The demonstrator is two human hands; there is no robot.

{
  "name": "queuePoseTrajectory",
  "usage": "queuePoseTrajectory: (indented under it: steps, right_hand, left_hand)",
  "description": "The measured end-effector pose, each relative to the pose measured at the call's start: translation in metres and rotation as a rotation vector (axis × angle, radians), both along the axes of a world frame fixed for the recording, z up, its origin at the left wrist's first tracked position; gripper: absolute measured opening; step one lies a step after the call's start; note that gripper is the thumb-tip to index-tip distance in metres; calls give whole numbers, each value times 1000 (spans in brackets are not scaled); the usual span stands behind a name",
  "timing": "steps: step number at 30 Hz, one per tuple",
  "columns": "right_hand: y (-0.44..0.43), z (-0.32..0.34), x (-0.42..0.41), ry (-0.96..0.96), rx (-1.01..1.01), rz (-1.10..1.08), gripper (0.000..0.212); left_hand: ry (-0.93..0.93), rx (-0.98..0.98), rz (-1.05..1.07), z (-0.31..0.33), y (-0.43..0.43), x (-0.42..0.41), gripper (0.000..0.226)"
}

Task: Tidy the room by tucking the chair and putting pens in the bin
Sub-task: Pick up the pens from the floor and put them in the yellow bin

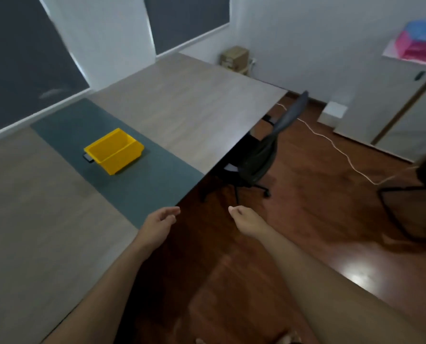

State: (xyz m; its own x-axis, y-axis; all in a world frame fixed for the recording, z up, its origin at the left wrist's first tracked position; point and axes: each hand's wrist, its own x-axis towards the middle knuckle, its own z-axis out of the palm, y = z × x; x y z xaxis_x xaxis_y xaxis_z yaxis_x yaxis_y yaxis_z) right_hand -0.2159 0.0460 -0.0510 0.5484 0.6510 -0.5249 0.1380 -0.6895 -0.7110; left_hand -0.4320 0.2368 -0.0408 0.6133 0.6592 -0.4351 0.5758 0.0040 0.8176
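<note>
Away from the desk work, the room's edges.

A cardboard box (234, 58) is sitting in the far corner, a pale cable (341, 150) is trailing across the wooden floor (306, 194), and pink-and-blue plastic (419, 42) is resting on the cabinet (390, 108).

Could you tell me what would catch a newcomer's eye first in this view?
The bright yellow bin stands out, sitting on a dark mat on the long table. Both hands hang empty near the table's edge. A black chair sits tucked against the table's right side.
</note>
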Motion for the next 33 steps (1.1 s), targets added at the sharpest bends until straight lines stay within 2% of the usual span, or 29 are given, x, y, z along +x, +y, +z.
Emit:
queuePoseTrajectory:
  steps: [8,12,16,20,25,27,30,33]
  right_hand:
    - [-158,-18,98,-14,-6,-255,62]
    - [-255,-24,143,-89,-53,-350,47]
    - [-351,-29,180,-91,-83,-487,50]
    - [-444,-36,200,-87,-111,-615,41]
    - [-546,-54,205,-1,-71,-885,60]
    - [-593,-100,208,16,-43,-999,76]
    - [-645,-147,197,15,-43,-1085,88]
    - [-670,-142,180,2,-37,-1164,93]
  left_hand:
    - [28,-18,-286,0,-105,144,30]
    - [22,-56,-406,-1,-177,220,29]
    - [14,-72,-524,-4,-254,293,30]
    - [19,-59,-659,-8,-334,354,31]
    - [65,-51,-863,-15,-422,413,30]
    - [94,-41,-939,-20,-451,434,27]
    - [134,-19,-1036,-25,-489,459,27]
    - [159,-27,-1135,-28,-530,479,28]
